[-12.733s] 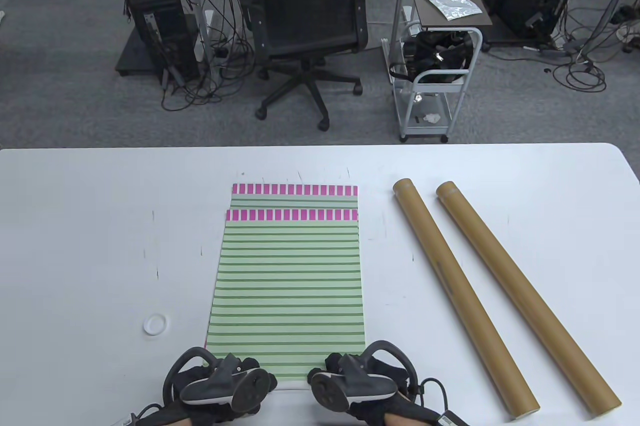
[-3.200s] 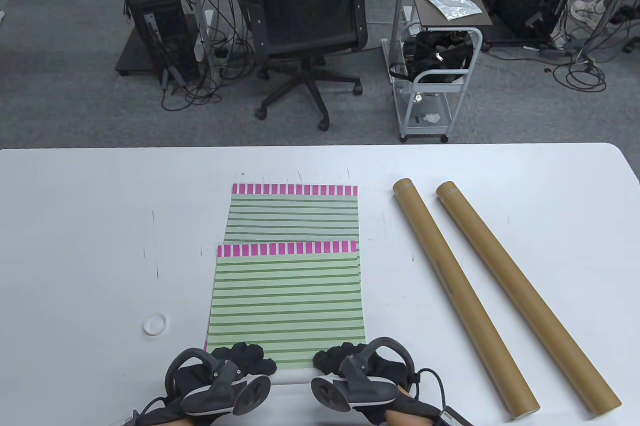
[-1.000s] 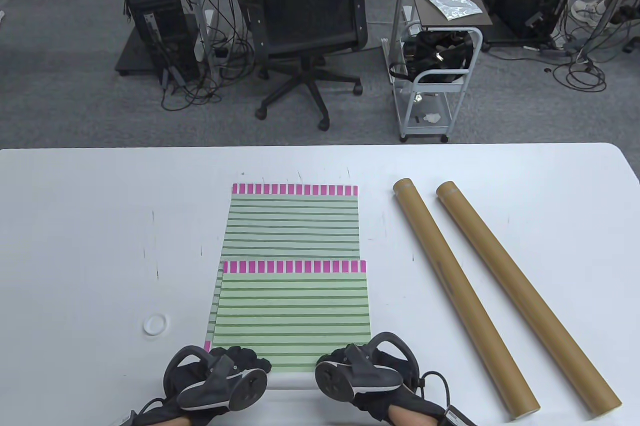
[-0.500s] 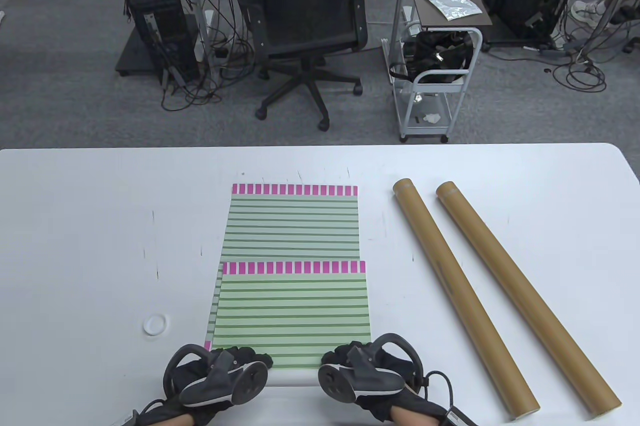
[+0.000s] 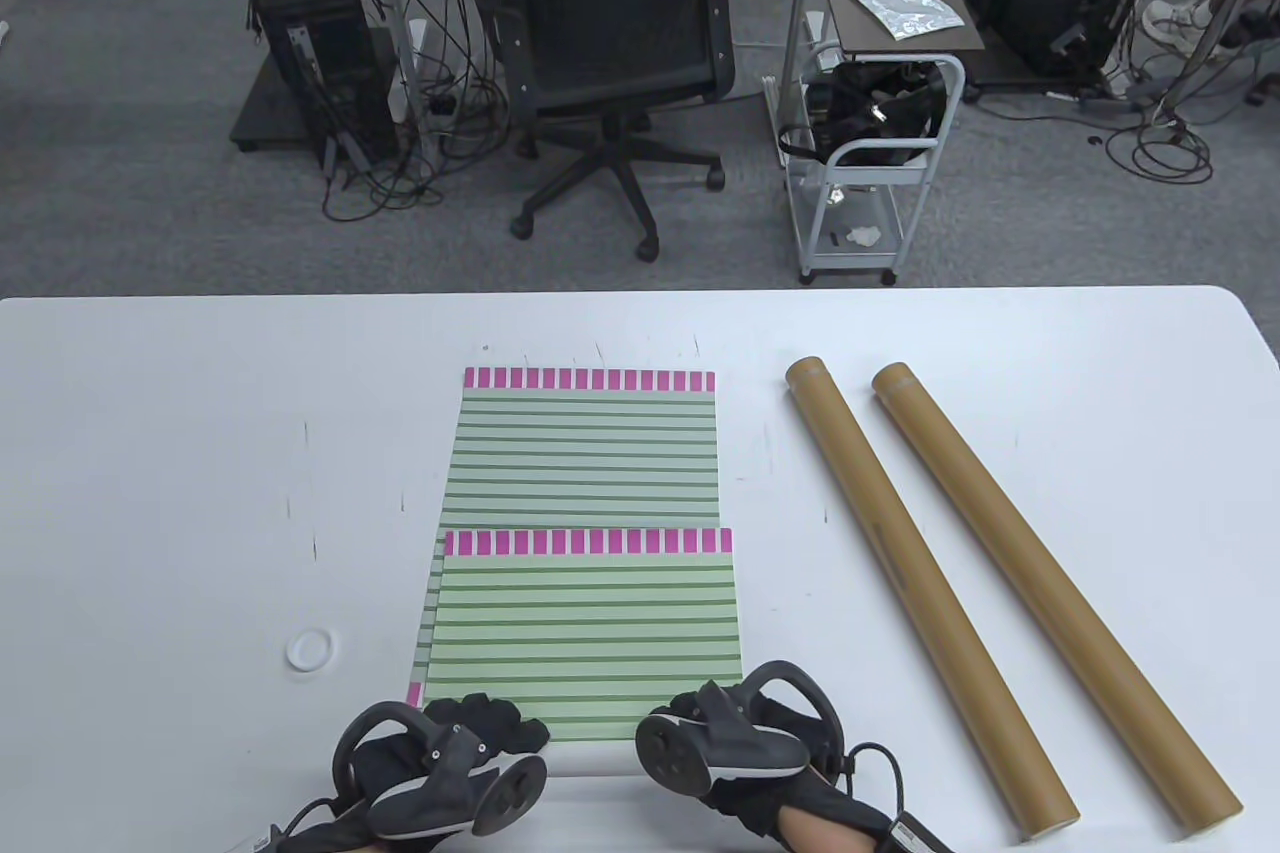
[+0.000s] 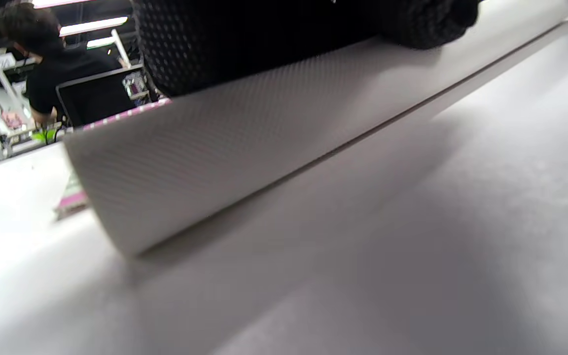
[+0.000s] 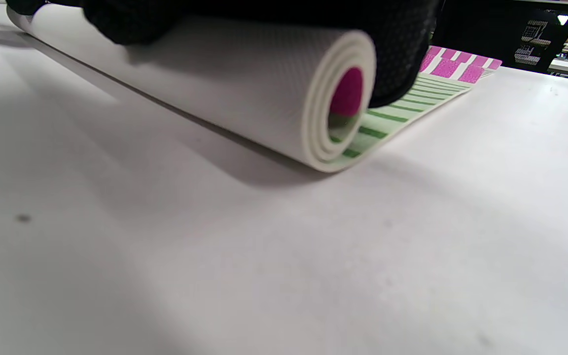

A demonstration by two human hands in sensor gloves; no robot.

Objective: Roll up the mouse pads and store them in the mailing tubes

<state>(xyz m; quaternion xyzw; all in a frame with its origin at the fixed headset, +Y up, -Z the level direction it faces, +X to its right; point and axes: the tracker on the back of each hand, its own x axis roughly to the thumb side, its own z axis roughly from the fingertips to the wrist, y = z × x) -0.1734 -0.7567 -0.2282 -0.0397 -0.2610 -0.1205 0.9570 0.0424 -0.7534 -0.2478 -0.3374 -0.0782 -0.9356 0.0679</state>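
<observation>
At the near edge of the white table [image 5: 150, 453], toward its middle, the upper mouse pad [image 5: 585, 633] is being held part-rolled: its near end is being kept in a tight white roll [image 7: 244, 93], while the striped remainder is lying flat with its pink-checked end pointing toward the far edge. The left end of the roll is being pressed by the left hand [image 5: 440, 768], whose gloved fingers [image 6: 274, 39] are being curled over the top of it. The right end is being gripped in the same way by the right hand [image 5: 735, 758], with the fingers [image 7: 397, 54] being wrapped over the roll just beside its open spiral, where a pink inner layer is being shown. A second mouse pad [image 5: 585, 443] is lying flat beneath the first and is reaching farther toward the far edge. Two brown mailing tubes [image 5: 925, 593] are lying side by side, well apart from the pads, slanting from mid-table toward the near right corner. A small white cap [image 5: 309, 649] is resting near the pads on the left side of the tabletop.
</observation>
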